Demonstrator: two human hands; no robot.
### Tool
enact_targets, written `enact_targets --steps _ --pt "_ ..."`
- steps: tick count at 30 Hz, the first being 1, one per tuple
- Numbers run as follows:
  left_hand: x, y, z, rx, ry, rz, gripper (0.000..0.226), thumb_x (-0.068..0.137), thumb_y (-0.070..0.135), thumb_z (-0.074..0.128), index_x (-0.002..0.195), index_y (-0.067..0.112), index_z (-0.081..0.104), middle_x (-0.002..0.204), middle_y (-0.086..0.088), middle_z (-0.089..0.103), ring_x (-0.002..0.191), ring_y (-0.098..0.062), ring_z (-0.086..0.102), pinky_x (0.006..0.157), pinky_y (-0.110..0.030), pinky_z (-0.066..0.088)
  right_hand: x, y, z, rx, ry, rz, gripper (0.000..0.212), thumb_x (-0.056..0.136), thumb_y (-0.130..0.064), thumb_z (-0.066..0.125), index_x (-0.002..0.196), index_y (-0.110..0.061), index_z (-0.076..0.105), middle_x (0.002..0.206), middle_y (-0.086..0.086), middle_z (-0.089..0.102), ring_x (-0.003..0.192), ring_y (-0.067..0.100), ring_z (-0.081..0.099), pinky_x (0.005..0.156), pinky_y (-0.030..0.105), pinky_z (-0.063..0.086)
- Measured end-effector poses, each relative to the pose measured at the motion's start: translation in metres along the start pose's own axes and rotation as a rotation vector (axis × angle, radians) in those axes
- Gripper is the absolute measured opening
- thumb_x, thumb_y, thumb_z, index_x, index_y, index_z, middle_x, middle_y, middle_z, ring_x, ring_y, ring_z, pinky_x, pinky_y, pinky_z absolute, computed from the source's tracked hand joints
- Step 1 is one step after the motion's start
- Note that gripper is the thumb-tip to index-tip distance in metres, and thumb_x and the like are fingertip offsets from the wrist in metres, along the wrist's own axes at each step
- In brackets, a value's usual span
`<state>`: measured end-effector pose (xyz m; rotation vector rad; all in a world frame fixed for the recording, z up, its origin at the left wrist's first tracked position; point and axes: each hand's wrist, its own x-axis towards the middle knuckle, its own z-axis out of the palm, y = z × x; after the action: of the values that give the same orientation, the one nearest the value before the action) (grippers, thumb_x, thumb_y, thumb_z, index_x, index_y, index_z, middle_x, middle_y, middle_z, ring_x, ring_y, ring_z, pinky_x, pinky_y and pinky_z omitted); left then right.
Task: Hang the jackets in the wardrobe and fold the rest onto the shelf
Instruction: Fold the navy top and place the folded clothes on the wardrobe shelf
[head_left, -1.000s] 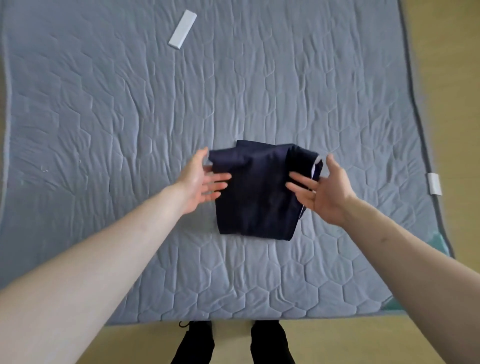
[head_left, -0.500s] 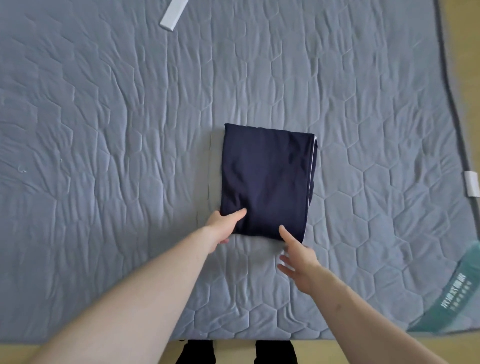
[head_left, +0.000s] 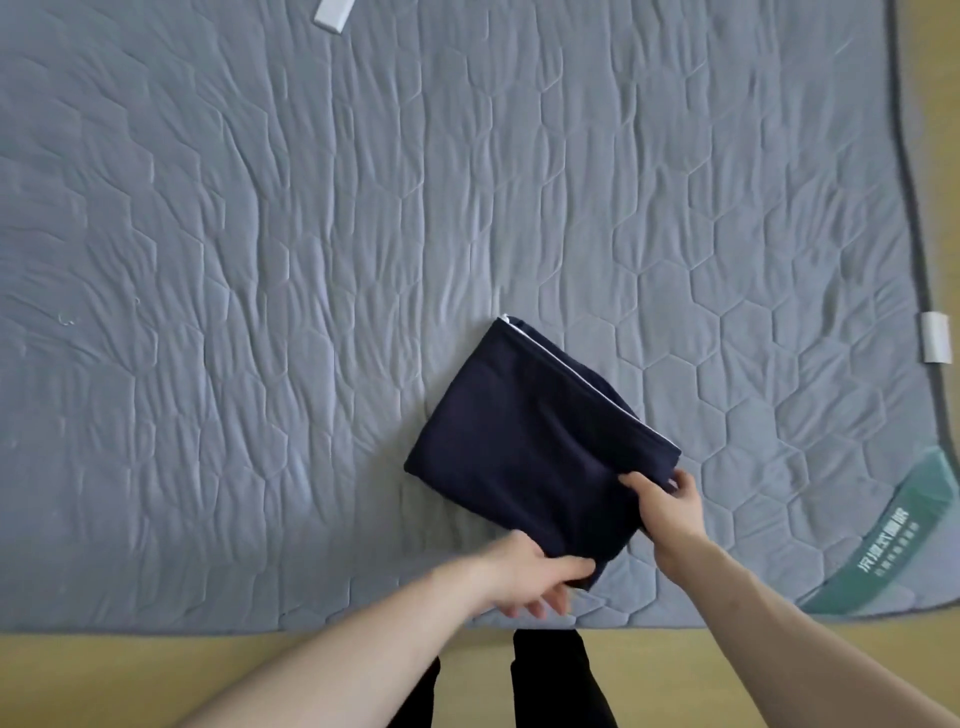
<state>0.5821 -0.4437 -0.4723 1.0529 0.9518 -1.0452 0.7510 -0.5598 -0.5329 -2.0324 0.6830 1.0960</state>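
Note:
A folded dark navy garment (head_left: 524, 441) with a thin white edge lies turned at an angle on the grey quilted mattress (head_left: 311, 260), near its front edge. My left hand (head_left: 530, 577) grips the garment's near corner, thumb on top and fingers beneath. My right hand (head_left: 667, 506) pinches the garment's right near corner, thumb over the fabric. No wardrobe or shelf is in view.
A white flat object (head_left: 332, 13) lies at the mattress's far edge. A white tag (head_left: 937, 345) and a green label (head_left: 893, 551) sit on the right border. Yellowish floor (head_left: 156, 675) runs along the front, with my dark-clothed legs (head_left: 545, 680) there.
Both hands went from touching the garment's near edge to gripping its near corners. The garment has rotated clockwise and shifted toward the mattress's front right.

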Motion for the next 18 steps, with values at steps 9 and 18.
enact_targets --steps 9,18 --pt "0.041 0.032 -0.171 0.051 0.782 0.07 0.094 0.062 0.055 0.083 0.143 0.023 0.047 0.142 0.003 0.053 0.127 -0.02 0.056 0.101 -0.035 0.047 0.02 0.016 0.017 -0.059 -0.146 -0.068 0.097 0.049 -0.054 0.1 0.13 -0.025 0.057 0.118 -0.009 0.073 0.106 0.015 0.072 0.091 0.041 0.06" --pt "0.027 0.014 -0.122 -0.174 0.449 0.144 0.055 0.074 0.035 0.09 0.121 0.016 0.07 0.112 0.0 0.076 0.1 -0.022 0.073 0.097 -0.043 0.057 -0.012 0.01 0.002 0.048 -0.221 -0.109 0.075 0.051 -0.036 0.097 0.116 -0.033 0.059 0.111 -0.007 0.074 0.101 0.017 0.073 0.082 0.037 0.06"
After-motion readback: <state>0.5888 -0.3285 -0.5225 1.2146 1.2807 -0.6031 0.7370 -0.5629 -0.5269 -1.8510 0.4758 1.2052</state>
